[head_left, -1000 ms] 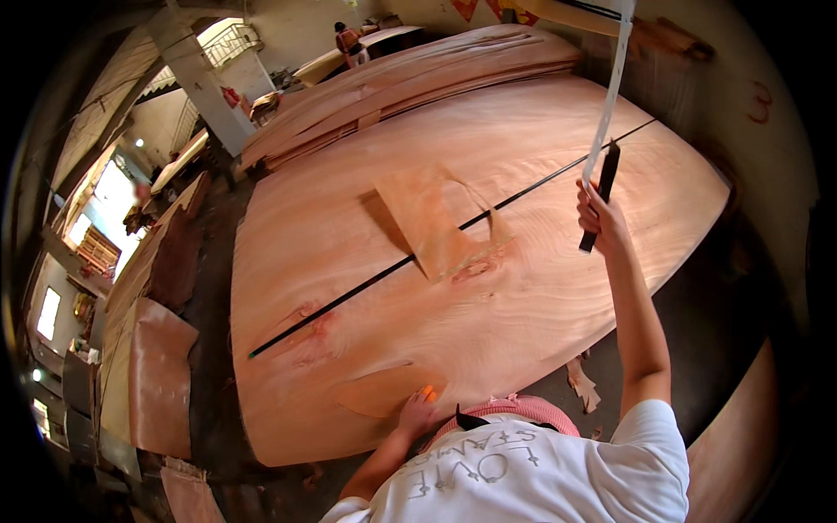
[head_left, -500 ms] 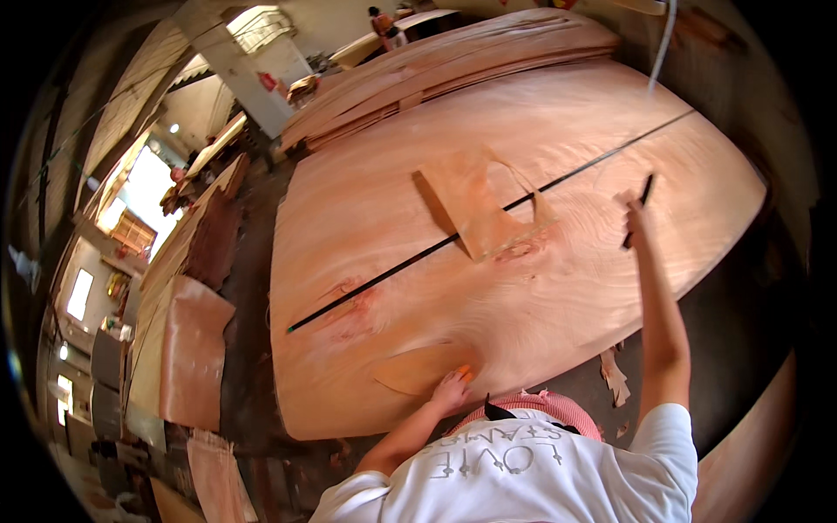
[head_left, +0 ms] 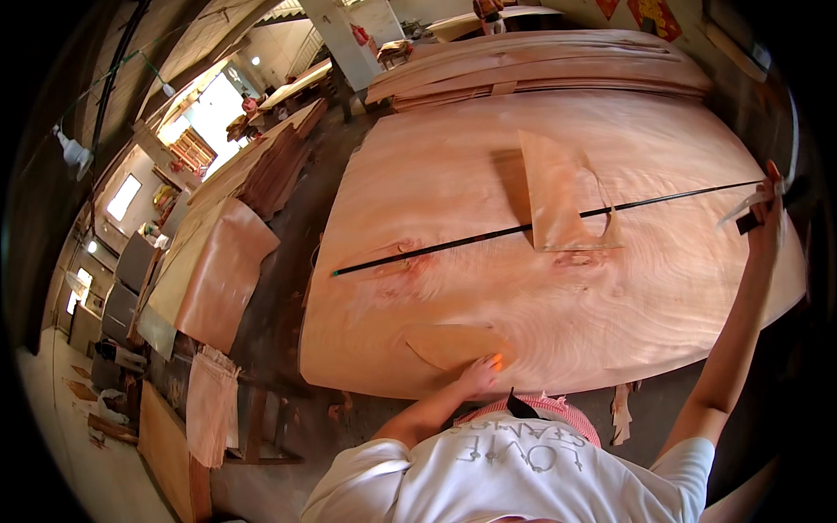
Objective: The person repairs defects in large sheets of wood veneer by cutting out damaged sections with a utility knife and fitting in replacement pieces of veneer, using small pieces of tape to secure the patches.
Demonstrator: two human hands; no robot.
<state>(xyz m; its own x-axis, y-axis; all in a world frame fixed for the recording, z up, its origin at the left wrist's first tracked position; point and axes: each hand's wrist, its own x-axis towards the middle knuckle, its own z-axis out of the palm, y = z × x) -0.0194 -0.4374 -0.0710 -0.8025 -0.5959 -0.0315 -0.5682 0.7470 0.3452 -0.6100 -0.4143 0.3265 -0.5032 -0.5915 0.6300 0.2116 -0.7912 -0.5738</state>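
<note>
A broad, pinkish wood veneer sheet spreads out before me. Across it runs a long, thin black rod, passing under a loose veneer piece with a cut-out. My left hand is closed around a small orange object, its kind unclear, beside a pale brown leaf-shaped patch at the near edge. At the far right, my right hand is closed by the rod's right end, gripping a dark tool whose kind I cannot make out. Whether it also grips the rod is unclear.
Stacked veneer sheets lie along the far side. More veneer is piled on a bench to the left, across a dark aisle. A pale hose or cable hangs at right. Another person stands in the far background.
My right hand has reached outward to the right, from above the veneer to the rod's right end. My left hand stays at the near edge. The whole view has turned and shifted.
</note>
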